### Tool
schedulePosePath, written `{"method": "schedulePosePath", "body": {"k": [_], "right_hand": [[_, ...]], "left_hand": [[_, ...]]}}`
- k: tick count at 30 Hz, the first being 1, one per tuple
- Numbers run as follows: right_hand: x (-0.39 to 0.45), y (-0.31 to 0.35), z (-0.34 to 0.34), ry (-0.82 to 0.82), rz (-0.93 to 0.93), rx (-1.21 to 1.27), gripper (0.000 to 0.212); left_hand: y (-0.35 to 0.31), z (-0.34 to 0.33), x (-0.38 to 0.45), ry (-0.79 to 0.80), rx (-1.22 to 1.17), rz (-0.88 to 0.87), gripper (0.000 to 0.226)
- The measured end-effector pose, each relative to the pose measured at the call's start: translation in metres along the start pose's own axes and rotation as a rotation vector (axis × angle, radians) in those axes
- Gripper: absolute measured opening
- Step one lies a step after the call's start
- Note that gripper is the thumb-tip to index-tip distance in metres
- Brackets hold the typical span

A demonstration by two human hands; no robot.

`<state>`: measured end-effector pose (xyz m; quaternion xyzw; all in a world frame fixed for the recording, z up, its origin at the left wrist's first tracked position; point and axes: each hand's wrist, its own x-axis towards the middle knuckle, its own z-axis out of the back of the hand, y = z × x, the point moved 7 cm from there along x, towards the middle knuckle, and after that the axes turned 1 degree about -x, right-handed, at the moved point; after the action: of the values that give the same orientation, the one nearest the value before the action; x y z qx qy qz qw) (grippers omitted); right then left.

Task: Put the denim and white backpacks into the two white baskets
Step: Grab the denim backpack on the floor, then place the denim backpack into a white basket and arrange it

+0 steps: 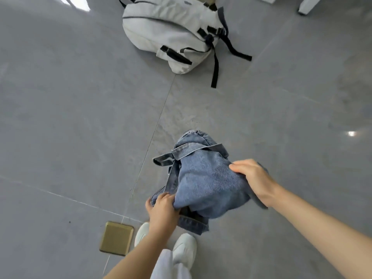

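Head camera, looking down: a person grips a crumpled denim backpack (203,178) with both hands above a grey tiled floor (80,117). The left hand (163,210) is closed on the bag's lower left edge, fingers curled into the fabric; the right hand (253,180) clamps the bag's right side, thumb lying on top of the cloth. A denim strap (181,153) loops across the upper part of the bag. Farther ahead, well apart from the denim one, a white backpack (171,31) with black straps and buckles lies on the floor, one black strap (215,69) trailing toward the camera. Beneath the hands are the person's white sneakers (184,248) and pale trousers (169,266). Just left of the shoes, a square brass floor plate (116,238) is set into the tiles. A white furniture leg (307,5) shows at the top right edge.
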<state>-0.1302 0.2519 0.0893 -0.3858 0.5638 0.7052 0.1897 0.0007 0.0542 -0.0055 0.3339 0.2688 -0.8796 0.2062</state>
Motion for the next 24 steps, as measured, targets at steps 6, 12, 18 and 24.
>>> {"method": "schedulePosePath", "body": {"k": [6,12,18,24], "right_hand": [[-0.093,0.064,0.054,-0.265,-0.084,0.344,0.015],[-0.218,0.139,0.083,-0.257,-0.112,0.649,0.028],[-0.308,0.214,0.096,-0.257,-0.009,0.821,0.03],[-0.345,0.288,0.11,-0.268,0.027,0.856,0.022]], "left_hand": [[-0.068,0.115,-0.059,-0.15,-0.241,-0.208,0.018],[-0.143,0.238,-0.142,-0.316,-0.17,-0.39,0.033],[-0.205,0.319,-0.208,-0.415,0.177,-0.485,0.041],[-0.244,0.381,-0.218,-0.378,0.45,-0.44,0.058]]}}
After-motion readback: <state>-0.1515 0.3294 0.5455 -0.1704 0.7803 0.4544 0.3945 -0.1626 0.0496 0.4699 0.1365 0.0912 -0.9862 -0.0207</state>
